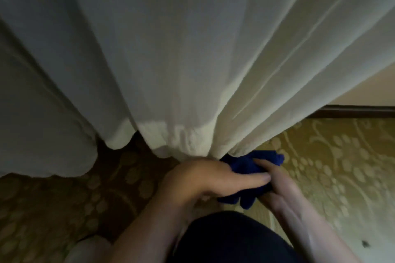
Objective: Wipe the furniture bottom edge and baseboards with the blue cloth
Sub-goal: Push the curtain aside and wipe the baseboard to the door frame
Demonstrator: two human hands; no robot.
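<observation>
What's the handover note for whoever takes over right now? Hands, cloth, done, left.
Left hand: fingers on the blue cloth, thumb laid across it; grip looks light.
Right hand: fingers curled on the same cloth from the other side.
Cloth: bunched between both hands, low over the patterned carpet, at the hem of the white curtain.
Baseboard: dark strip at far right, untouched by cloth now.
Done: cannot tell from this view.
Left: wipe the baseboard; furniture bottom edge not in view.
</observation>
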